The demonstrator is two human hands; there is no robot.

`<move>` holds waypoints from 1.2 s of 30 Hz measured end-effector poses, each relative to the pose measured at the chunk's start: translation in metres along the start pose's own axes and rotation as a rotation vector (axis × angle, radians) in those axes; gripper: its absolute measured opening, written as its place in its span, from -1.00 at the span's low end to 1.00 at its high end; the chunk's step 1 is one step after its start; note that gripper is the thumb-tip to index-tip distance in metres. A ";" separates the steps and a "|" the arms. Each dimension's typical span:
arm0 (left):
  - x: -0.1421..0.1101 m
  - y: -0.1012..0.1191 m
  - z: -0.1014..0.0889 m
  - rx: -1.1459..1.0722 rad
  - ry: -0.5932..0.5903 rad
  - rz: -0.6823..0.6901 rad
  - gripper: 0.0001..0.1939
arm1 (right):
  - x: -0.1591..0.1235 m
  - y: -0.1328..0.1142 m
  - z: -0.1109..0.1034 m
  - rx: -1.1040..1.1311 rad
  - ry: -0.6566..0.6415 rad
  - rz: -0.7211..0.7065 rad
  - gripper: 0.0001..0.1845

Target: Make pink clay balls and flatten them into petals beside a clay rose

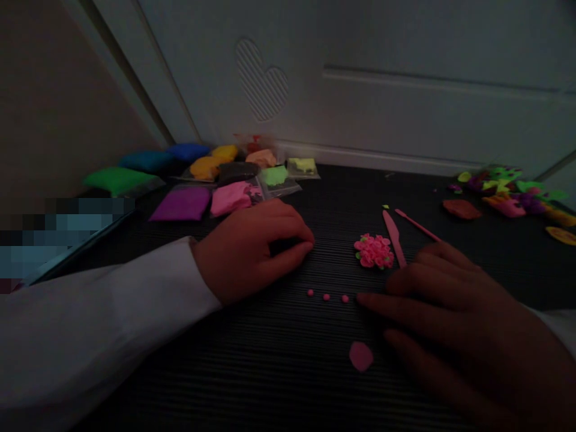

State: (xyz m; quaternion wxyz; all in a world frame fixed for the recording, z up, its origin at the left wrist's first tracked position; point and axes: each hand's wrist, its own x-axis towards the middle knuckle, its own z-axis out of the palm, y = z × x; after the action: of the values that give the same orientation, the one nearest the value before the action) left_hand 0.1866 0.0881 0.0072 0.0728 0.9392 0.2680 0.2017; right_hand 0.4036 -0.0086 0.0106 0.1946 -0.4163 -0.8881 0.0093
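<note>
My left hand (pixel 256 252) rests over the dark table behind the small pink clay balls, thumb and index fingertips pressed together; whatever may be between them is hidden. My right hand (pixel 468 318) is open at the right, its index finger stretched out and its tip just beside the rightmost pink ball (pixel 345 299). Two more balls (pixel 326 297) lie in a row to its left. Nearer to me lies a flat pink clay disc (pixel 361 356). Behind the row sits a pink clay flower cluster (pixel 374 251) with green bits. A pink plastic knife (pixel 394 237) lies partly behind my right hand.
A thin pink tool (pixel 417 225) lies by the knife. Bagged coloured clay, including a purple pack (pixel 182 203) and a pink pack (pixel 234 197), lines the back left. Colourful clay pieces (pixel 513 192) and a reddish-brown piece (pixel 462 209) lie at the right. A white panel (pixel 382 114) stands behind.
</note>
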 end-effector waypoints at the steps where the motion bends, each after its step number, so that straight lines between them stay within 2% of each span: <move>1: 0.000 0.000 0.000 0.000 0.001 0.002 -0.85 | 0.000 0.000 0.000 -0.004 0.004 0.005 -0.75; 8: 0.001 0.000 0.000 0.005 -0.004 0.011 -0.86 | -0.001 0.005 -0.003 0.013 -0.020 -0.044 -0.79; 16: 0.000 -0.001 0.001 0.008 -0.008 0.008 -0.85 | -0.003 0.004 -0.003 0.041 0.005 0.010 -0.75; 25: 0.002 -0.001 0.001 0.004 -0.012 -0.007 -0.85 | 0.000 0.007 -0.003 -0.027 -0.050 -0.030 -0.75; 29: 0.003 -0.001 0.001 -0.012 -0.011 -0.018 -0.84 | 0.002 0.010 -0.001 -0.008 -0.080 0.005 -0.82; 32: 0.003 -0.001 0.001 -0.020 -0.010 -0.034 -0.83 | 0.004 0.011 -0.001 0.017 -0.061 0.013 -0.88; 36: 0.002 -0.003 0.002 -0.010 -0.002 -0.037 -0.82 | 0.004 0.009 -0.004 0.025 -0.026 -0.012 -0.87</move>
State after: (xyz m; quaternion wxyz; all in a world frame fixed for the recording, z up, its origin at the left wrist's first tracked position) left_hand 0.1881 0.0916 0.0055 0.0814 0.9339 0.2845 0.2009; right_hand 0.4096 -0.0003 0.0135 0.1883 -0.4083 -0.8929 0.0249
